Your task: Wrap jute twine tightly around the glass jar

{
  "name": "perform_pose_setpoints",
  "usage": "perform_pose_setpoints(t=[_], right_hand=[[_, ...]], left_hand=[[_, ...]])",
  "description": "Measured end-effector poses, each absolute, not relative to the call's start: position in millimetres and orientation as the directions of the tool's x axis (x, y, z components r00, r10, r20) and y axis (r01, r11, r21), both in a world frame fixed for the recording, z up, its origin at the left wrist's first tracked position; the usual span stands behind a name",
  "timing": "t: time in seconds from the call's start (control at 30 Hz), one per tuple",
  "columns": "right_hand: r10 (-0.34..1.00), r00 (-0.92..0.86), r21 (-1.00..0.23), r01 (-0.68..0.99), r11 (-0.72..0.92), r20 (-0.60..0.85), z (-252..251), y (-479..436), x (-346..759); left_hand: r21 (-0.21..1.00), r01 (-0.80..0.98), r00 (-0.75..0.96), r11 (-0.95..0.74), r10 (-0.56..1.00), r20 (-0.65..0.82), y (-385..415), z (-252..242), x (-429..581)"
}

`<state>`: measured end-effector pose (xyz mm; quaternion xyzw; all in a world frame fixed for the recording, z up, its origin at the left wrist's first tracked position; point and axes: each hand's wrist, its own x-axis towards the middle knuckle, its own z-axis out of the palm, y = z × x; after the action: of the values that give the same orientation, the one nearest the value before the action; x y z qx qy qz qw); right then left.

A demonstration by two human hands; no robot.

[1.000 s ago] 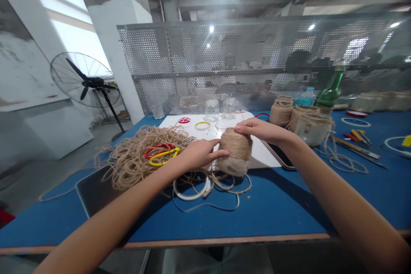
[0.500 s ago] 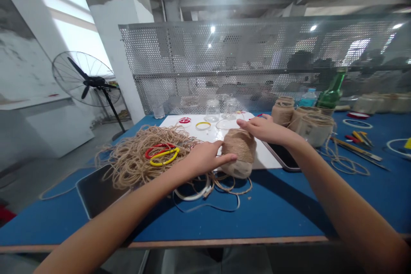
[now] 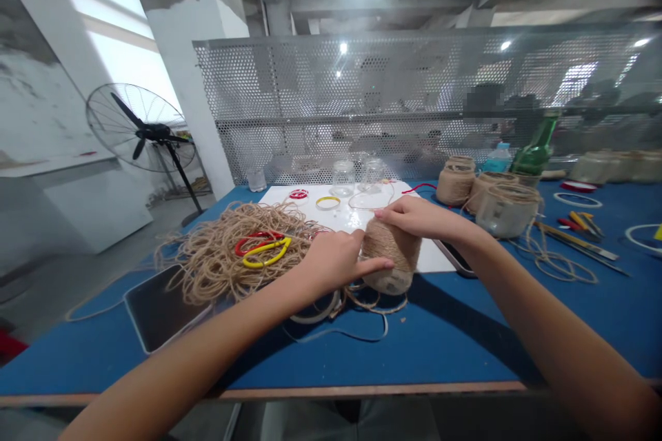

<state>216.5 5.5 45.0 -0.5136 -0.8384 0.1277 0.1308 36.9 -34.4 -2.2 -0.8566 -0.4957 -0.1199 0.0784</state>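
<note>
- A dark tablet (image 3: 165,306) lay on the blue tabletop (image 3: 429,351), nearer the worker and to the left of the white sheet (image 3: 338,219).
- A white plastic loop (image 3: 310,320) rested just short of the sheet, partly hidden by the worker's left arm.
- At the sheet's near edge, a twine-wrapped jar (image 3: 392,251) leaned in the worker's two hands, its lower part bare of twine; whether its base met the table could not be told.
- The left hand (image 3: 338,258) gripped the jar's left side, thumb stretched across its front.
- The right hand (image 3: 414,217) clasped the jar's upper end, fingers bent over the top.
- Left of the sheet sprawled a heap of twine (image 3: 217,248), topped by a yellow loop (image 3: 253,264) and a red one.
- A phone (image 3: 458,260) lay at the sheet's right edge, with hand tools (image 3: 579,244) well apart farther right.
- More twine-wrapped jars (image 3: 455,182) stood right of the sheet, a green bottle (image 3: 532,155) behind them.
- Two clear jars (image 3: 342,178) stood toward the sheet's far edge.
- Beyond the sheet rose a perforated metal screen (image 3: 310,96); a black fan (image 3: 149,132) stood far to its left.
</note>
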Motion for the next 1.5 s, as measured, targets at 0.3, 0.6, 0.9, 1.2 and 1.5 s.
perform_pose_setpoints(t=[0.3, 0.6, 0.9, 1.2, 1.5], right_hand=[[0.875, -0.480, -0.503, 0.741, 0.445, 0.067, 37, 13, 220], [0.897, -0.431, -0.506, 0.755, 0.418, 0.097, 35, 18, 222], [0.857, -0.509, -0.522, 0.710, 0.472, 0.082, 36, 23, 230], [0.847, -0.530, -0.658, 0.620, 0.429, 0.053, 37, 22, 232], [0.755, -0.644, -0.713, 0.470, 0.519, 0.125, 32, 28, 236]], left_hand=[[-0.056, 0.864, 0.496, -0.500, 0.829, 0.260, -34, 2, 35], [-0.068, 0.869, 0.488, -0.489, 0.829, 0.274, -34, -1, 37], [-0.159, 0.789, 0.614, -0.594, 0.748, 0.254, -30, 3, 25], [0.077, 0.806, 0.571, -0.587, 0.805, 0.161, -19, -1, 21], [0.302, 0.749, 0.575, -0.589, 0.805, 0.143, -5, -2, 11]])
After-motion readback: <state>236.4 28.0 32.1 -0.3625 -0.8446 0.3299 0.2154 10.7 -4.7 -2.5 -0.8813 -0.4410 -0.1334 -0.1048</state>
